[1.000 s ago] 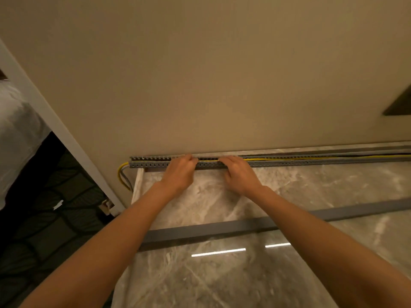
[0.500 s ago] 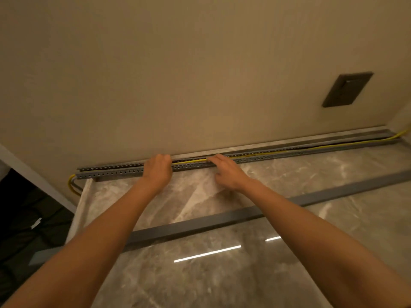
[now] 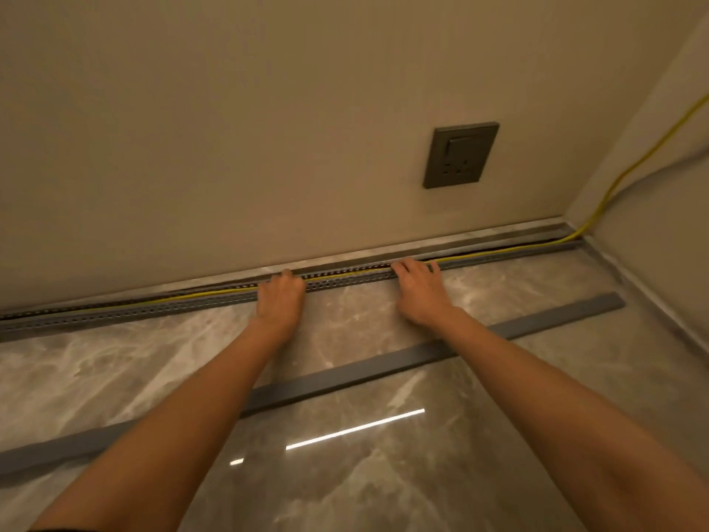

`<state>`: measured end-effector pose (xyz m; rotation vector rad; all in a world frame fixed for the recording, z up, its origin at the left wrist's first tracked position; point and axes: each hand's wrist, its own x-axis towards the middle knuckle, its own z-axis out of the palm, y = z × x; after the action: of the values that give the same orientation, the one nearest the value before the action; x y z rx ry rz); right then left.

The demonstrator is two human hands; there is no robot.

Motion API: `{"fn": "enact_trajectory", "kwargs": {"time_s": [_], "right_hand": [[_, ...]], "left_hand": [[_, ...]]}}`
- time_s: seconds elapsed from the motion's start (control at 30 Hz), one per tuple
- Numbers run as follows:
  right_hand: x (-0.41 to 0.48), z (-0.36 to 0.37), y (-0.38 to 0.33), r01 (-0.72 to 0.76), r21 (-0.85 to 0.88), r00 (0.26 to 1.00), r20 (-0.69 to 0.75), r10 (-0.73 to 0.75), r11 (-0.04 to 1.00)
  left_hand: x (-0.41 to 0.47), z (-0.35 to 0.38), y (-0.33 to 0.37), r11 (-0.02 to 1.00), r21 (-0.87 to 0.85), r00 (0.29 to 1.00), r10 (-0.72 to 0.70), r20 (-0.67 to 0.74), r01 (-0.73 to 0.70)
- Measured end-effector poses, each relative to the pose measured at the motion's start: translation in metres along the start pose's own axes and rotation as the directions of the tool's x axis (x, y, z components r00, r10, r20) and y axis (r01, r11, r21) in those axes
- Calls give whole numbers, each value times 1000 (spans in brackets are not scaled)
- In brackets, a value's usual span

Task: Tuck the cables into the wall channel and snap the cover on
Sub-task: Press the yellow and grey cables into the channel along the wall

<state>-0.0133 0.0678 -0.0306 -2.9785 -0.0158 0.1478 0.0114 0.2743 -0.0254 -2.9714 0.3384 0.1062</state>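
Note:
A long grey slotted wall channel [image 3: 126, 314] runs along the foot of the wall on the marble floor, its top uncovered. A yellow cable [image 3: 345, 274] lies inside it, with darker cables beside it, and climbs out at the right corner. My left hand [image 3: 281, 299] rests on the channel's front edge, fingers curled over into it. My right hand [image 3: 420, 289] lies further right, fingers spread and pressing on the cables in the channel. The grey cover strip [image 3: 403, 360] lies flat on the floor behind my wrists, under both forearms, apart from the channel.
A dark wall socket [image 3: 460, 154] sits on the beige wall above the channel's right part. The side wall [image 3: 660, 155] meets it at the right corner, where the yellow cable rises. Glossy marble floor [image 3: 345, 474] reflects a ceiling light.
The view has swung right along the wall, bringing the socket and corner into sight. Both hands have slid right along the channel and spread further apart.

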Motion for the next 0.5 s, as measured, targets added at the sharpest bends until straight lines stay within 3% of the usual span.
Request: {"fn": "enact_trajectory", "kwargs": {"time_s": [0.27, 0.33, 0.43, 0.5], "right_hand": [[19, -14, 29, 132, 95, 987, 77, -139, 987], [15, -14, 42, 195, 135, 977, 57, -204, 972], [9, -5, 62, 290, 91, 955, -98, -281, 953], [5, -4, 77, 216, 44, 968, -136, -208, 975]], "left_hand": [[12, -21, 29, 986, 95, 982, -145, 123, 134], [14, -31, 44, 987, 147, 991, -83, 105, 67], [23, -39, 74, 982, 165, 995, 78, 68, -89], [34, -40, 96, 976, 131, 984, 170, 50, -175]]}}
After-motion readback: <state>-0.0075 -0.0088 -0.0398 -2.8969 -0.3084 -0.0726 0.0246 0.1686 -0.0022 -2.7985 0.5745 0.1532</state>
